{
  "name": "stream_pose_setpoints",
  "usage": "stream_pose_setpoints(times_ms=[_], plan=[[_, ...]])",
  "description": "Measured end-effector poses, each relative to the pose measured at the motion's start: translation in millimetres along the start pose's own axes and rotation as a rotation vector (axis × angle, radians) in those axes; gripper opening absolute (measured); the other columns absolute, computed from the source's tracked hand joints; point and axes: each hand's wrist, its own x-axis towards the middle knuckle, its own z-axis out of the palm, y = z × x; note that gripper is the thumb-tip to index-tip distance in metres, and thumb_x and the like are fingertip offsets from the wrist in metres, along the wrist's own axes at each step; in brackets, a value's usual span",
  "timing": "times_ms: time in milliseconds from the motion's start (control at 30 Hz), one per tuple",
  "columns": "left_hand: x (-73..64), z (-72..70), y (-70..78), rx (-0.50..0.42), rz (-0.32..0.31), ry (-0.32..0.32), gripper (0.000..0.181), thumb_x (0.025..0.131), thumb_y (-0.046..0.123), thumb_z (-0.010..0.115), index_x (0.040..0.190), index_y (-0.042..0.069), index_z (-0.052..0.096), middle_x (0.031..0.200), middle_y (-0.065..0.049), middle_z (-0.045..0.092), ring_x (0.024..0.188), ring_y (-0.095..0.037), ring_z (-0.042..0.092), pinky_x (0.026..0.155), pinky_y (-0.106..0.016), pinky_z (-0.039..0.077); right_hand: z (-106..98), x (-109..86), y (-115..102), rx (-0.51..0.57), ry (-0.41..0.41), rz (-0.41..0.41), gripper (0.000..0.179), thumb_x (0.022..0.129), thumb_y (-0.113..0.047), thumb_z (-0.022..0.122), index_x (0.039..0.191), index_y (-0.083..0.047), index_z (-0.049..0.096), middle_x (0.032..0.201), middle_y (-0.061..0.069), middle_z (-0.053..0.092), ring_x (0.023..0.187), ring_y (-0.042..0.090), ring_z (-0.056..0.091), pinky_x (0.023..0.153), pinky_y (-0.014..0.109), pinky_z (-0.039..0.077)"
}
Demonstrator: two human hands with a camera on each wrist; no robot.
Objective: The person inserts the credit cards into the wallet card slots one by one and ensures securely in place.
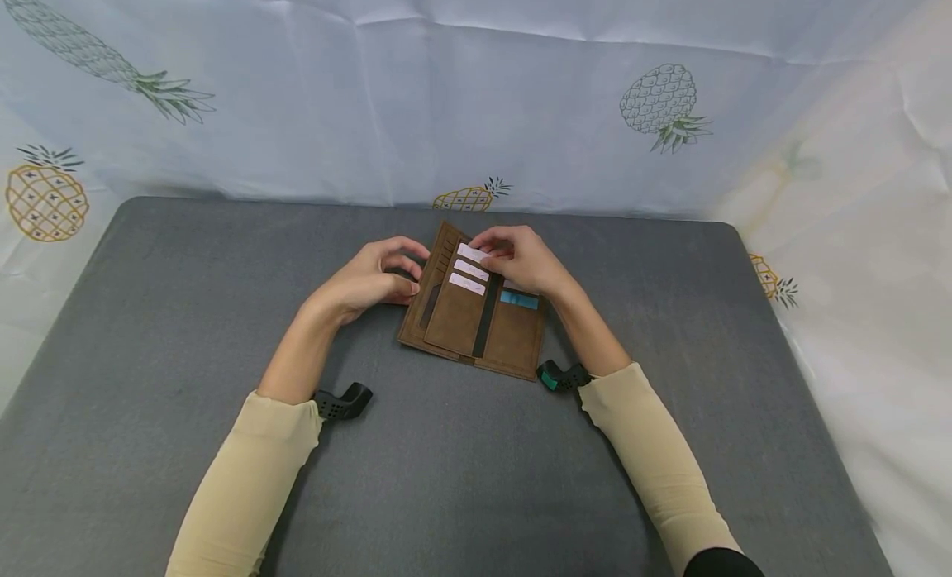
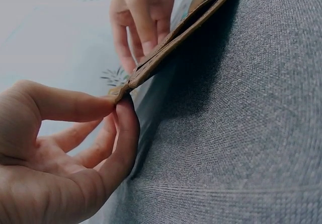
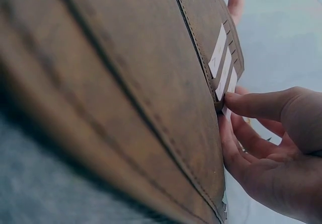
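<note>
- Pineapple-printed cloth (image 1: 476, 89) hangs behind a grey table (image 1: 186, 312).
- An open brown wallet (image 1: 476, 312) lies flat near the table's middle, its far left flap lifted slightly.
- White cards (image 1: 470, 269) sit in the wallet's upper slots, and a teal card (image 1: 519, 299) shows on its right panel.
- At the left, the left hand (image 1: 368, 281) pinches the wallet's edge between thumb and forefinger.
- At the wallet's top, the right hand (image 1: 521, 259) grips the uppermost white card with curled fingertips (image 3: 236, 100).
</note>
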Motion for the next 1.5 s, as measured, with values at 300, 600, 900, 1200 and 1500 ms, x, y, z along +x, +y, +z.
stream_pose_setpoints(times_ms=[300, 600, 900, 1200, 1500], plan=[[-0.5, 0.1, 0.5, 0.01, -0.001, -0.006, 0.053, 0.098, -0.009, 0.058, 0.149, 0.006, 0.052, 0.112, -0.008, 0.059, 0.094, -0.018, 0.065, 0.083, -0.028, 0.06, 0, -1.4, 0, -0.023, 0.007, -0.005, 0.027, 0.106, -0.004, 0.067, 0.131, -0.003, 0.076, 0.131, 0.02, 0.075, 0.115, 0.034, 0.073, 0.097, 0.048, 0.061], [-1.3, -1.2, -0.5, 0.038, -0.003, -0.005, 0.052, 0.099, -0.009, 0.057, 0.148, 0.006, 0.053, 0.112, -0.009, 0.06, 0.098, -0.02, 0.067, 0.085, -0.03, 0.06, 1, -0.9, 1, -0.072, 0.021, -0.026, 0.028, 0.105, -0.007, 0.069, 0.131, -0.005, 0.078, 0.126, 0.019, 0.078, 0.109, 0.032, 0.077, 0.092, 0.045, 0.063], [-2.2, -3.7, -1.3, 0.075, -0.01, -0.012, 0.051, 0.097, -0.009, 0.063, 0.146, 0.002, 0.052, 0.11, -0.011, 0.06, 0.093, -0.02, 0.068, 0.084, -0.031, 0.063, -15, -4.5, 4, -0.053, 0.034, 0.0, 0.028, 0.104, -0.013, 0.074, 0.131, -0.006, 0.078, 0.125, 0.018, 0.08, 0.112, 0.033, 0.078, 0.099, 0.047, 0.062], [-0.8, -5.6, -1.5, 0.173, 0.013, -0.079, 0.059, 0.094, -0.007, 0.072, 0.147, -0.004, 0.048, 0.109, -0.016, 0.065, 0.087, -0.021, 0.074, 0.084, -0.038, 0.066, -47, -15.3, 7, -0.009, 0.126, 0.024, 0.031, 0.105, -0.014, 0.074, 0.133, -0.001, 0.076, 0.131, 0.019, 0.077, 0.115, 0.032, 0.076, 0.094, 0.032, 0.06], [-3.0, -2.3, -2.8, 0.21, -0.007, -0.174, 0.052, 0.091, -0.009, 0.075, 0.133, -0.008, 0.045, 0.098, -0.012, 0.066, 0.081, -0.017, 0.074, 0.082, -0.037, 0.066, -75, -33.2, 9, 0.044, 0.254, 0.117, 0.028, 0.105, -0.022, 0.074, 0.129, -0.008, 0.079, 0.127, 0.01, 0.078, 0.104, 0.005, 0.073, 0.097, 0.029, 0.056]])
